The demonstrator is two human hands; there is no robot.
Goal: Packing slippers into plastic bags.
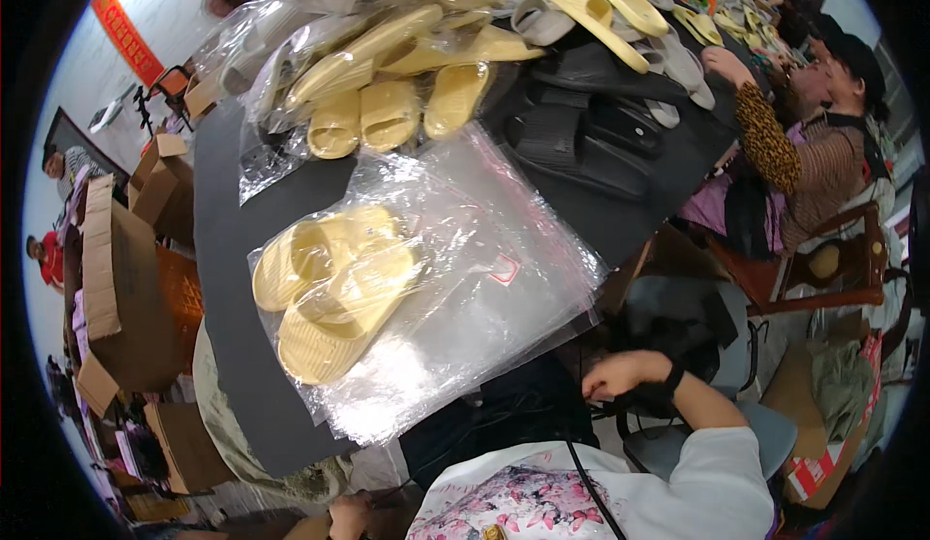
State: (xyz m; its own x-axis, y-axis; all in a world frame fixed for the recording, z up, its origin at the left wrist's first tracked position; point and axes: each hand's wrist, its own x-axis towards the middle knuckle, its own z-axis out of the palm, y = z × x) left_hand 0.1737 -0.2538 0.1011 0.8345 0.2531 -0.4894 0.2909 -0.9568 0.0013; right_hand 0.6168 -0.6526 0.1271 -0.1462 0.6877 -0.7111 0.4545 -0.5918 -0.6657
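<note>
A pair of pale yellow slippers (pixel 349 293) lies in a clear plastic bag at the near left of the black table (pixel 262 400). More clear flat bags (pixel 484 288) are spread beside and under it. My right hand (pixel 625 375), with a black band at its wrist, is off the table's near edge, beside a grey chair. Its fingers are curled; whatever they hold, if anything, is hidden. My left hand (pixel 351 516) is low at the bottom edge, below the table, its fingers mostly hidden. Neither hand touches the slippers.
Bagged yellow and grey slippers (pixel 387 65) are heaped at the back. Black slippers (pixel 581 143) lie to their right, with loose yellow ones (pixel 605 7) behind. A person (pixel 814 143) sits at the right. Cardboard boxes (pixel 131 288) stand left; a grey chair (pixel 678 327) is near my right arm.
</note>
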